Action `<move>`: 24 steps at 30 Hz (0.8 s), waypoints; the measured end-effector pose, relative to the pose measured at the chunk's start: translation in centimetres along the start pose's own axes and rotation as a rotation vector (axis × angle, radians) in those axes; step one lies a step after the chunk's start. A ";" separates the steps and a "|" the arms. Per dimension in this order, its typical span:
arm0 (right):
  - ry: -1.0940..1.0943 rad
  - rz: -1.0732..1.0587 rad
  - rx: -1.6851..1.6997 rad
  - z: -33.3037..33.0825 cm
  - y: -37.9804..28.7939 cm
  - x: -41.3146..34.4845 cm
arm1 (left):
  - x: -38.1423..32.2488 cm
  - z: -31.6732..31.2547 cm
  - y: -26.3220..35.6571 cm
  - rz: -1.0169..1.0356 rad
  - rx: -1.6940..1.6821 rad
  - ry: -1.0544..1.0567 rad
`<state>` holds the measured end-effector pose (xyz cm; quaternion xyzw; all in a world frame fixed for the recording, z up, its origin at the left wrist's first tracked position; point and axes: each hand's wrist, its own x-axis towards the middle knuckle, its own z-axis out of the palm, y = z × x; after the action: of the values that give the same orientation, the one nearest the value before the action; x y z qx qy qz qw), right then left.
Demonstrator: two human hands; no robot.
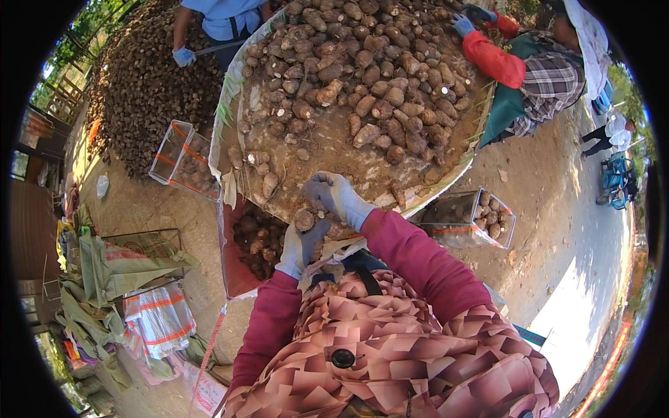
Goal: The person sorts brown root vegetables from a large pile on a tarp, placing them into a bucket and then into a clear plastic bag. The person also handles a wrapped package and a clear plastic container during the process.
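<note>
My left hand [300, 248], in a grey-white work glove, grips a brown taro corm [304, 219] at the near edge of a soil-covered sorting table [319, 159]. My right hand [337, 196], gloved the same way, is just above and to the right, over the table. Its fingers are curled; whether anything is inside them is hidden. Many taro corms [381, 94] are heaped across the far part of the table. A few loose ones [269, 183] lie left of my hands. Below my left hand, a red-lined container [245, 282] holds darker corms [258, 243].
A clear crate [180, 157] with orange bands stands at left, another [468, 222] with corms at right. A huge corm pile [141, 89] rises behind. Two gloved co-workers stand at the table's far left and right. Sacks [107, 266] and folded plastic bags [159, 316] lie lower left.
</note>
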<state>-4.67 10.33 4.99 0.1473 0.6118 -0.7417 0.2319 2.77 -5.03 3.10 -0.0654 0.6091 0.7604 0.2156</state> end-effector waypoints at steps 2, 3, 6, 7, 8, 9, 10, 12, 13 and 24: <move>0.007 0.158 0.180 -1.0 0.9 0.8 | 0.3 -0.1 0.2 0.012 0.124 0.040; 0.075 0.261 0.224 -1.3 1.1 1.2 | 0.4 -0.3 0.3 0.035 0.177 0.076; -0.058 0.120 0.413 -2.1 1.2 1.2 | 0.2 -2.3 0.0 -0.054 -0.009 0.163; -0.127 0.061 0.504 -2.5 1.1 1.1 | 0.2 -3.6 -0.1 -0.044 -0.102 0.148; -0.082 0.062 0.562 -2.9 0.8 1.0 | 0.1 -5.0 -0.5 -0.060 -0.077 0.240; -0.112 0.113 0.663 -3.5 0.5 0.5 | -0.4 -6.4 -1.1 0.066 -0.169 0.263; -0.141 0.163 0.765 -4.2 0.3 0.0 | -0.5 -8.4 -1.5 0.026 -0.139 0.351; -0.143 0.243 0.848 -5.4 0.0 -1.3 | -1.2 -12.2 -2.7 -0.156 -0.036 0.541; -0.209 0.195 0.844 -5.7 0.0 -2.2 | -1.3 -13.5 -3.4 -0.180 0.044 0.661; 0.081 -0.290 0.988 -20.5 3.0 -17.5 | -0.4 -7.0 0.1 -0.421 -0.820 -0.077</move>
<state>10.39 32.80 7.03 0.1817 0.2111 -0.9604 0.0055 1.96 -11.88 1.59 -0.2391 0.2230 0.8801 0.3443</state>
